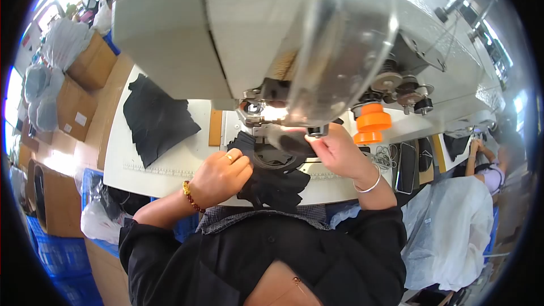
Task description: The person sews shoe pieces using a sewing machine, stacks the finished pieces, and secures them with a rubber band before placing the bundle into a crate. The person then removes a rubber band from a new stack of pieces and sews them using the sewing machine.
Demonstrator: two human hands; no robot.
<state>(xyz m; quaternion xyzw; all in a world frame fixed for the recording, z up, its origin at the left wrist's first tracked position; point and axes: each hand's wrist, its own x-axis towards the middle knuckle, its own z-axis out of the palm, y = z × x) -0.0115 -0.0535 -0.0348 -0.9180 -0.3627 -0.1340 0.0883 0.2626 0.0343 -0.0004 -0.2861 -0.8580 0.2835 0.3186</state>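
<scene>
Worktop [124, 164], pale and round at the edge, with black cloth [272, 184] in the middle and two hands by it.
Big machine [170, 39] fills 10 to 2 o'clock, and the cloth lies under it, reaching down to 6 o'clock. The left hand [221, 174], at 8 o'clock, has its fingers curled in at the cloth's left side; I can't tell if they pinch it. The right hand [335, 152], at 3 o'clock, is bent, its thumb by a dark knob [318, 131]; its other fingers are partly hidden, so I can't tell if it is holding on. More dark cloth [158, 122] sits at 9 o'clock. Orange knobs [372, 123] and a phone [406, 168] are near 3 o'clock. Boxes [79, 107] stand at 9 to 10 o'clock, blue crates [59, 252] at 8.
</scene>
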